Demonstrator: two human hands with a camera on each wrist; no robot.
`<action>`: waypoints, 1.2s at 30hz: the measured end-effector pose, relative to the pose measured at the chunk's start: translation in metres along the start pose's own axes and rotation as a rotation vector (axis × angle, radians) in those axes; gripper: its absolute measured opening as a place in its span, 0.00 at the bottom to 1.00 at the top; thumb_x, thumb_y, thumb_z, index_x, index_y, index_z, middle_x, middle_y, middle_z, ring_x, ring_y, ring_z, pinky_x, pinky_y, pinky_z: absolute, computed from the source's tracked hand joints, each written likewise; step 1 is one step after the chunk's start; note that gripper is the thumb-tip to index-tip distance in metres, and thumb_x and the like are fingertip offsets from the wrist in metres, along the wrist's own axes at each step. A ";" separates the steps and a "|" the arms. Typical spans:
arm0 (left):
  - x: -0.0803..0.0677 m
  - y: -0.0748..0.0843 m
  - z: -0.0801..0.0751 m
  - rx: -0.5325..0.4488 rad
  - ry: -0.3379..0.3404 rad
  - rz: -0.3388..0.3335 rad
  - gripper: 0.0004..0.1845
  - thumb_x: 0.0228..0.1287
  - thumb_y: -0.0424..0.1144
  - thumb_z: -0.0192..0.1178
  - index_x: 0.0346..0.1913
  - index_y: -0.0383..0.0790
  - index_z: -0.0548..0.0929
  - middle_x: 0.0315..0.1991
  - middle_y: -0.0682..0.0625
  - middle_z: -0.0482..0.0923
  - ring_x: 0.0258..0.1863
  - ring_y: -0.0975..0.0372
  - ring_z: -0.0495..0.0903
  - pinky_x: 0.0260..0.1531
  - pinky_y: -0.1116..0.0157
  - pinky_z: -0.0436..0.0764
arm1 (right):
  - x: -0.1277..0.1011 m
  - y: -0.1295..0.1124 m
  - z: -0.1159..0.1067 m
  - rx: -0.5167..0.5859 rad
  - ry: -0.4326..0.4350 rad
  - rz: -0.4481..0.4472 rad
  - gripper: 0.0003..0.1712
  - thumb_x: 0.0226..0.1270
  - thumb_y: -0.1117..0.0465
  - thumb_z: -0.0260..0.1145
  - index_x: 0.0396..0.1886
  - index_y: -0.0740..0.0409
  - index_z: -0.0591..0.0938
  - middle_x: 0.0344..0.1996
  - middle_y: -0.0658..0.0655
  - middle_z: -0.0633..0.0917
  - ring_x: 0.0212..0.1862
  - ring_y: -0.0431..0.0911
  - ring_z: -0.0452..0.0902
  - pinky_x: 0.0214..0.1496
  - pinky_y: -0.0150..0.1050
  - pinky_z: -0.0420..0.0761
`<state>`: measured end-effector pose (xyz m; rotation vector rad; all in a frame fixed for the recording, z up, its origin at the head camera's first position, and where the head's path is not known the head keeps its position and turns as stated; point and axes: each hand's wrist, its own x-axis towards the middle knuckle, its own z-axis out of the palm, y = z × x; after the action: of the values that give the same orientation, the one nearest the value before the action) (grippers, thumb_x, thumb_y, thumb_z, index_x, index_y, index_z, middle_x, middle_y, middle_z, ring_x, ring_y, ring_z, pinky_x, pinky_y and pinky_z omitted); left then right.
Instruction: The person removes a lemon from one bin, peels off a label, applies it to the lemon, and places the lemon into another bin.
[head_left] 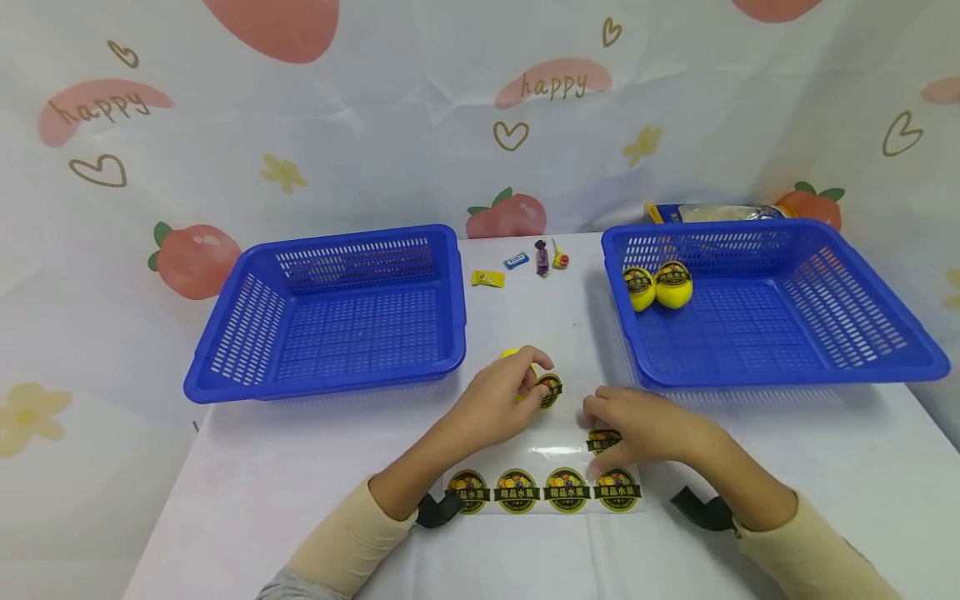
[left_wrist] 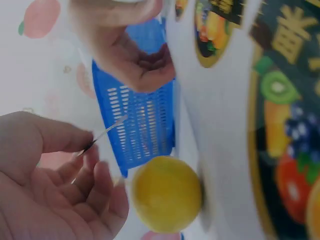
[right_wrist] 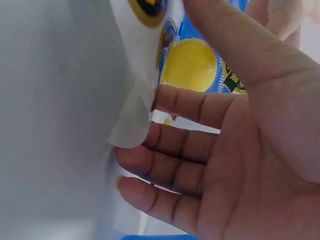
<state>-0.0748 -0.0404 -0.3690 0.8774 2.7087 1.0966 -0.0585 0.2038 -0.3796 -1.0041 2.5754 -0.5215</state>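
Note:
My left hand [head_left: 495, 396] pinches a round fruit-label sticker [head_left: 551, 390] between thumb and forefinger. In the left wrist view the sticker [left_wrist: 106, 132] appears nearly edge-on. Just beyond that hand a lemon [left_wrist: 167, 195] rests on the table; in the head view the hand hides most of it. My right hand [head_left: 648, 427] lies over the right side of the clear sticker sheet [head_left: 495, 458], fingers fairly straight and touching its edge. In the right wrist view the sheet's edge [right_wrist: 134, 122] curls up at the fingertips. A row of round stickers [head_left: 517, 490] runs along the sheet's near side.
A blue basket [head_left: 330, 386] stands at the left. Another blue basket [head_left: 787, 375], at the right, holds two labelled lemons [head_left: 673, 287]. Several small wrapped candies [head_left: 488, 278] lie between the baskets. Behind the right basket is a plastic bag [head_left: 720, 213].

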 end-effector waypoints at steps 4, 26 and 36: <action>0.003 -0.008 0.004 -0.004 0.111 -0.002 0.14 0.67 0.34 0.60 0.54 0.41 0.79 0.27 0.58 0.71 0.29 0.62 0.69 0.32 0.63 0.70 | 0.009 0.001 -0.001 -0.011 0.078 -0.012 0.26 0.60 0.42 0.74 0.41 0.58 0.80 0.32 0.48 0.76 0.31 0.39 0.69 0.32 0.36 0.74; 0.016 -0.044 0.008 -0.404 0.107 -0.199 0.18 0.70 0.32 0.59 0.60 0.38 0.72 0.33 0.49 0.73 0.34 0.60 0.72 0.35 0.67 0.73 | 0.071 0.017 0.008 0.487 0.177 0.021 0.48 0.59 0.54 0.77 0.75 0.57 0.64 0.43 0.57 0.81 0.37 0.45 0.78 0.39 0.41 0.81; 0.017 -0.046 0.004 -0.596 0.039 -0.208 0.17 0.71 0.29 0.58 0.60 0.33 0.70 0.32 0.47 0.75 0.30 0.61 0.71 0.31 0.70 0.72 | 0.076 0.021 0.008 0.515 0.143 -0.056 0.45 0.63 0.57 0.75 0.76 0.59 0.64 0.29 0.51 0.82 0.30 0.44 0.80 0.32 0.38 0.81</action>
<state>-0.1098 -0.0554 -0.4008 0.4662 2.2102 1.7321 -0.1205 0.1636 -0.4088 -0.8769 2.3358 -1.2322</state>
